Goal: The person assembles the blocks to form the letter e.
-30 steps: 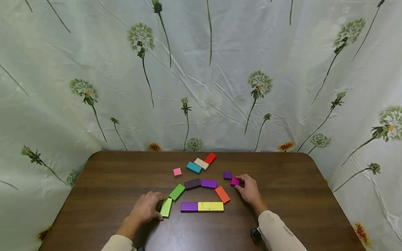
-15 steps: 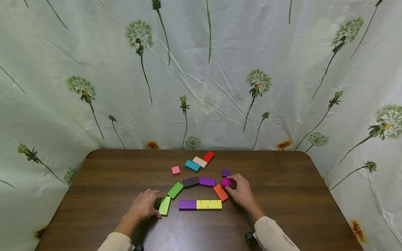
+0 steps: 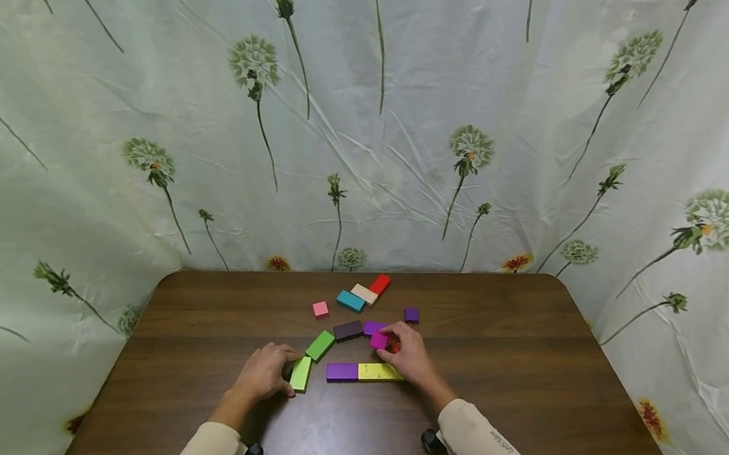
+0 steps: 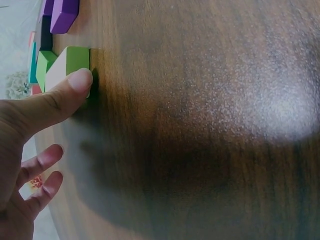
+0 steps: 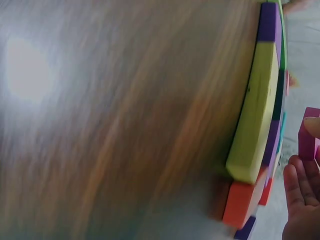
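My left hand (image 3: 265, 375) rests at the lime green block (image 3: 301, 375), thumb at its near end and forefinger at its far end. In the left wrist view the thumb (image 4: 60, 97) presses that block while two other fingers stay off it. Between thumb and fingertips, my right hand (image 3: 410, 356) pinches a small magenta block (image 3: 379, 340). It is held up over the arc of blocks, just in front of a purple block (image 3: 373, 328). Behind this hand the orange block (image 5: 239, 204) is mostly hidden in the head view. A green block (image 3: 320, 345) and a dark block (image 3: 349, 331) continue the arc.
Inside the arc lie a purple block (image 3: 342, 372) and a yellow block (image 3: 378, 372), end to end. Farther back are a pink cube (image 3: 320, 310) and a teal (image 3: 350, 301), cream (image 3: 364, 295) and red block (image 3: 380, 284). A dark purple cube (image 3: 411, 315) sits right. A flowered curtain (image 3: 354, 125) borders the table.
My right hand has carried the magenta block left, from beside the dark purple cube to over the arc. The left hand has stayed at the lime green block.
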`<control>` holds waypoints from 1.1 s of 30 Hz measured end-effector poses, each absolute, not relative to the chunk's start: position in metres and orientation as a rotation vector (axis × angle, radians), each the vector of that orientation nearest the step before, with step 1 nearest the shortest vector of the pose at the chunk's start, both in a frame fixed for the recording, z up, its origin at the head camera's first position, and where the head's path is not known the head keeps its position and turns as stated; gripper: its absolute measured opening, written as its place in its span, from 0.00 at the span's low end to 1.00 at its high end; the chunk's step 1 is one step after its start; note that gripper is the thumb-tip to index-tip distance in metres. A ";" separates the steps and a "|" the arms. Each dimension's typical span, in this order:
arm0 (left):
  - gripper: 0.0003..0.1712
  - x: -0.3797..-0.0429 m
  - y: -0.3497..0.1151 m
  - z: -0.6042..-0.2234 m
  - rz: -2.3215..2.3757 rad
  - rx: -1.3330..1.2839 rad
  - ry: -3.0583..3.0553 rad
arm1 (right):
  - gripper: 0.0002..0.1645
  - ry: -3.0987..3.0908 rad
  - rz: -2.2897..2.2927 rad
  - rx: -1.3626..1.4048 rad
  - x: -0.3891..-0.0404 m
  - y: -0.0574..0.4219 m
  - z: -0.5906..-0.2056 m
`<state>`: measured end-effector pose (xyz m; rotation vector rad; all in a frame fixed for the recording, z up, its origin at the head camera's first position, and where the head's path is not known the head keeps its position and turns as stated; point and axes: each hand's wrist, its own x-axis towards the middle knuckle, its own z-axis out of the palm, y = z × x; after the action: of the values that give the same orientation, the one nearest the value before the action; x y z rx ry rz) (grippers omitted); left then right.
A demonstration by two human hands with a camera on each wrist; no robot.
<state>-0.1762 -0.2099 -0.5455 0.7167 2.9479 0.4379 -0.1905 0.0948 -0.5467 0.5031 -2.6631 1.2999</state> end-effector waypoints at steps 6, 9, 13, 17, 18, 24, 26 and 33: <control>0.37 -0.175 -0.209 -0.541 0.469 0.703 2.948 | 0.18 -2.685 1.279 0.597 -0.188 0.082 -0.546; 0.37 -0.176 -0.209 -0.541 0.459 0.690 2.940 | 0.17 -2.739 1.238 0.608 -0.188 0.077 -0.545; 0.37 -0.177 -0.209 -0.543 0.448 0.679 2.936 | 0.17 -2.808 1.257 0.622 -0.189 0.068 -0.544; 0.36 -0.178 -0.210 -0.544 0.453 0.678 2.937 | 0.17 -2.831 1.250 0.665 -0.189 0.059 -0.546; 0.36 -0.178 -0.210 -0.544 0.452 0.678 2.938 | 0.17 -2.833 1.239 0.679 -0.189 0.057 -0.546; 0.36 -0.174 -0.210 -0.543 0.465 0.659 2.928 | 0.18 -2.900 1.210 0.691 -0.185 0.041 -0.541; 0.36 -0.174 -0.210 -0.543 0.466 0.648 2.925 | 0.18 -2.917 1.207 0.695 -0.184 0.036 -0.541; 0.35 -0.176 -0.207 -0.544 0.470 0.623 2.910 | 0.18 -2.919 1.203 0.746 -0.184 0.026 -0.542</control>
<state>-0.1764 -0.2072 -0.5438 0.6234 2.9101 0.4701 -0.1843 0.0259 -0.5421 0.7456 -2.9195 1.2026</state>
